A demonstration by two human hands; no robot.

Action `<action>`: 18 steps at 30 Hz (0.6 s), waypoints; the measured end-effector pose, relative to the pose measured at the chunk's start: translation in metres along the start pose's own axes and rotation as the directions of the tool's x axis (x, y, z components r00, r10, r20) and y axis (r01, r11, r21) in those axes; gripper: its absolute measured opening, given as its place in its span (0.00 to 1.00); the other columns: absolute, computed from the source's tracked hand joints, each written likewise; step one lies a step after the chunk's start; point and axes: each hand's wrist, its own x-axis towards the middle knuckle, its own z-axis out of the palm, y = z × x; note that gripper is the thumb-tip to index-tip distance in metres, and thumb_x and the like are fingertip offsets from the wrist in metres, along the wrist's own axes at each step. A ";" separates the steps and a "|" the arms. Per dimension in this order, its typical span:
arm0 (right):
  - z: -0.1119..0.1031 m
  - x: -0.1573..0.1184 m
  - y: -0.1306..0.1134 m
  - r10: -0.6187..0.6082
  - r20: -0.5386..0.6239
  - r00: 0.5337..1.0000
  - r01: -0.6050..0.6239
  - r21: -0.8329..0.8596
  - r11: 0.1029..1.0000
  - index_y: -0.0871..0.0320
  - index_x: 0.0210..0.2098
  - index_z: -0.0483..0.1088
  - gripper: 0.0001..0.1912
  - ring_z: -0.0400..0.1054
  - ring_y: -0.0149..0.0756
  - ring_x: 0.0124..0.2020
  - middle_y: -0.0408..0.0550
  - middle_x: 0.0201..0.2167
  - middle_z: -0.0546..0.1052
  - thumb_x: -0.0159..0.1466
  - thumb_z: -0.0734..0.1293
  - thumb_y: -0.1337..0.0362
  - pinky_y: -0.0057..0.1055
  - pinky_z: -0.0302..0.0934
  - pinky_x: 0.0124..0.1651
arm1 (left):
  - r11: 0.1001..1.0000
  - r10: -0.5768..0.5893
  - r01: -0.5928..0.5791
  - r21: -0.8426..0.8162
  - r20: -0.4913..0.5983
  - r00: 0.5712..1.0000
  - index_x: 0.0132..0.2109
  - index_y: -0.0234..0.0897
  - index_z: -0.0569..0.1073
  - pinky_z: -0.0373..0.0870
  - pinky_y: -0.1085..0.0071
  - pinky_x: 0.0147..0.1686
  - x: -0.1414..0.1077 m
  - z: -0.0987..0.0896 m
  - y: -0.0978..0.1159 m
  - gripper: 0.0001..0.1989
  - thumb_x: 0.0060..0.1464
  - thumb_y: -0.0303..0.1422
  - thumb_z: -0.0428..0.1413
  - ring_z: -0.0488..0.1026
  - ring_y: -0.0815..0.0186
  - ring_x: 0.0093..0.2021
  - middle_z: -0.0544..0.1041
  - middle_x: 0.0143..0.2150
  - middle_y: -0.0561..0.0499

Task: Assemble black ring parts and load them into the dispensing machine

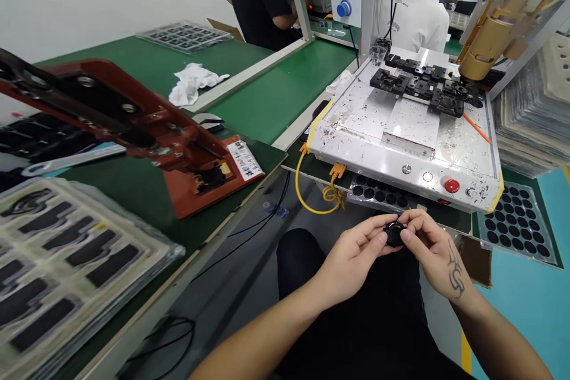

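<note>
A small round black part [394, 234] with a glossy rim is pinched between both hands above my lap. My left hand [356, 255] grips it from the left, with thumb and fingertips on its edge. From the other side my right hand [431, 249] holds the same part, its thumb on the near face. Just beyond the hands stands the white dispensing machine [371, 160], with a row of black fixtures [418, 86] on its bed. The underside of the part is hidden by my fingers.
At left a red hand press [187, 190] stands on the green bench, behind stacked trays [146, 249] of black pieces. A sheet of black discs [516, 225] lies right of the machine. Yellow cable [307, 208] hangs from its front. Two people work beyond the bench.
</note>
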 end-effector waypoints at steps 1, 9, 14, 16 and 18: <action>0.000 0.000 0.000 -0.001 -0.002 1.000 0.001 0.000 1.000 0.53 0.35 0.71 0.13 0.71 0.44 0.50 0.49 0.49 0.76 0.74 0.69 0.54 0.40 0.64 0.53 | 1.000 0.001 -0.001 0.003 0.001 1.000 0.63 0.40 0.81 0.82 0.53 0.61 0.000 0.000 0.000 0.21 0.67 0.41 0.65 0.79 0.48 0.63 0.81 0.64 0.41; 0.002 -0.002 0.004 -0.016 -0.023 1.000 0.015 -0.015 1.000 0.53 0.35 0.70 0.12 0.71 0.44 0.50 0.50 0.49 0.76 0.74 0.68 0.56 0.41 0.64 0.54 | 0.999 0.005 -0.005 0.041 -0.007 1.000 0.64 0.37 0.79 0.80 0.54 0.62 -0.002 0.004 -0.002 0.22 0.69 0.42 0.63 0.79 0.48 0.63 0.80 0.65 0.40; 0.005 -0.004 0.005 -0.057 -0.060 0.997 0.054 -0.055 0.997 0.52 0.35 0.69 0.12 0.70 0.46 0.51 0.51 0.49 0.75 0.75 0.68 0.57 0.43 0.65 0.54 | 0.993 0.027 -0.026 0.118 -0.012 1.000 0.64 0.37 0.78 0.81 0.56 0.61 -0.004 0.008 -0.001 0.21 0.70 0.41 0.61 0.81 0.51 0.60 0.82 0.62 0.41; 0.007 -0.005 0.004 -0.083 -0.070 0.994 0.077 -0.095 0.992 0.52 0.35 0.69 0.11 0.70 0.46 0.50 0.52 0.49 0.74 0.75 0.68 0.58 0.44 0.65 0.54 | 0.984 0.044 -0.039 0.175 -0.020 0.999 0.65 0.37 0.78 0.80 0.57 0.61 -0.005 0.007 -0.003 0.21 0.70 0.40 0.61 0.83 0.53 0.57 0.84 0.59 0.41; 0.008 -0.005 0.004 -0.119 -0.075 0.990 0.106 -0.159 0.982 0.52 0.35 0.68 0.12 0.70 0.46 0.50 0.52 0.49 0.73 0.75 0.68 0.59 0.44 0.65 0.53 | 0.963 0.069 -0.057 0.262 -0.039 0.997 0.65 0.37 0.77 0.81 0.58 0.59 -0.007 0.006 -0.005 0.21 0.69 0.38 0.61 0.85 0.54 0.54 0.86 0.55 0.41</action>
